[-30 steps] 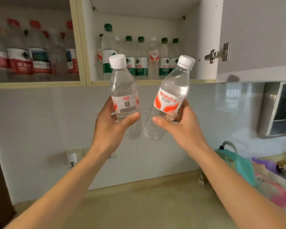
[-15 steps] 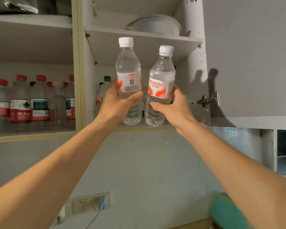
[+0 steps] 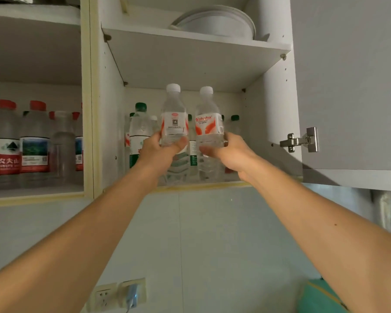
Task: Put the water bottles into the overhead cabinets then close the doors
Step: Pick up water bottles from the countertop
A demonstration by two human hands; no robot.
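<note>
Bottles stand crowded just behind my hands: left hand grips one bottle, right hand another, seemingly over the shelf edge. Pushing inward could topple them.

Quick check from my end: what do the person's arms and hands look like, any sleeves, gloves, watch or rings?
Both forearms are bare for their whole visible length, with no sleeve edge in frame. The left hand and the right hand wear no gloves. No watch, bracelet or strap shows at either wrist, and no ring shows on the visible fingers. A small dark mole marks the right forearm.
</note>
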